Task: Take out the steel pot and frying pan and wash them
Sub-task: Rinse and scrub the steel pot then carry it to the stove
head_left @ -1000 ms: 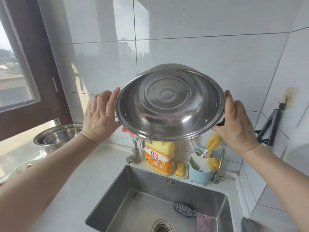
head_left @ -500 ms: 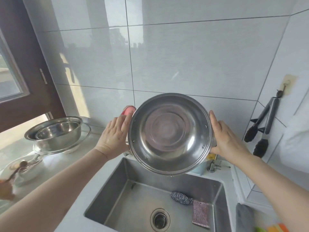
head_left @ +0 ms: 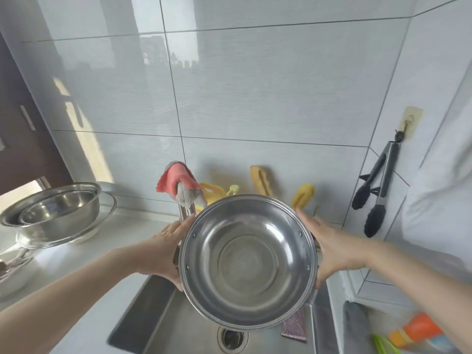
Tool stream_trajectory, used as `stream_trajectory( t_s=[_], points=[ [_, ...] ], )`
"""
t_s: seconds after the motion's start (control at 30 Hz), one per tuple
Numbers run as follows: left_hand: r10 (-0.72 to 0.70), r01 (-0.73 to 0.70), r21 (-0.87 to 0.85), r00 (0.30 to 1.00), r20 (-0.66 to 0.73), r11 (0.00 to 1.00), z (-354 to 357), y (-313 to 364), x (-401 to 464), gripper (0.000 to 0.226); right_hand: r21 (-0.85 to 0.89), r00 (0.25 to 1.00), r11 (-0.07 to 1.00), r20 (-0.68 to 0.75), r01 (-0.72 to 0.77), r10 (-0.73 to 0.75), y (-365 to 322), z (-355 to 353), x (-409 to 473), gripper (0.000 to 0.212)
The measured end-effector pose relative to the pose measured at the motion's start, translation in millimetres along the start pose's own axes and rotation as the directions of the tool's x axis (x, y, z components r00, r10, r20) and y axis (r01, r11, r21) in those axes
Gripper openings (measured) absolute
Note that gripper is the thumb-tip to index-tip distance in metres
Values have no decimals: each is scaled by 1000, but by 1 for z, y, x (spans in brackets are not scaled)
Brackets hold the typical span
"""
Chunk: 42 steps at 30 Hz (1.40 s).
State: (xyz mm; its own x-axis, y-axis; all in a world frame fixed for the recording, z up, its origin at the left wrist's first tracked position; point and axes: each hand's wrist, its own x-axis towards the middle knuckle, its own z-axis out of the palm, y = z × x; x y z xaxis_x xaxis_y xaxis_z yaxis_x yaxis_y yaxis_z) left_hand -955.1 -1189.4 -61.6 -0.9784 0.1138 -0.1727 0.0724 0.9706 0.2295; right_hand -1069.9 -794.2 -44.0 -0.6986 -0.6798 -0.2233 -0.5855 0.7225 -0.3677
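I hold a round steel pot (head_left: pixel 249 261) over the sink (head_left: pixel 143 312), its empty inside facing me. My left hand (head_left: pixel 166 249) grips the pot's left side and my right hand (head_left: pixel 332 249) grips its right side. The pot hides the tap's base and most of the sink's back half. No frying pan is in sight.
Stacked steel bowls (head_left: pixel 56 213) stand on the counter at left. A pink cloth (head_left: pixel 176 180) hangs over the tap behind the pot. Black tongs (head_left: pixel 375 195) hang on the right wall. A cloth (head_left: pixel 293 325) lies by the drain (head_left: pixel 231 337). An orange bottle (head_left: pixel 419 333) lies at lower right.
Both hands have brought the pot down from face height to just above the sink, tilting its opening from facing forward to facing up at me.
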Motion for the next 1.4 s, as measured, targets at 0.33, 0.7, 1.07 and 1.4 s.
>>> stream_trajectory(
  t_s=[0.33, 0.7, 1.07, 1.4],
  points=[
    [106, -100, -80, 991, 77, 992, -1, -3, 7, 154, 84, 995, 996, 99, 5, -14, 5, 3, -16, 156],
    [195, -199, 28, 975, 109, 980, -21, 7, 49, 147, 108, 991, 985, 34, -135, 132, 9, 0, -18, 161],
    [371, -380, 24, 913, 170, 925, -39, 40, 84, 145, 184, 954, 941, -46, -283, 296, 15, 13, -66, 162],
    [557, -552, -94, 796, 235, 829, -46, 119, 96, 139, 303, 892, 882, -162, -362, 422, 23, 34, -160, 170]
  ],
)
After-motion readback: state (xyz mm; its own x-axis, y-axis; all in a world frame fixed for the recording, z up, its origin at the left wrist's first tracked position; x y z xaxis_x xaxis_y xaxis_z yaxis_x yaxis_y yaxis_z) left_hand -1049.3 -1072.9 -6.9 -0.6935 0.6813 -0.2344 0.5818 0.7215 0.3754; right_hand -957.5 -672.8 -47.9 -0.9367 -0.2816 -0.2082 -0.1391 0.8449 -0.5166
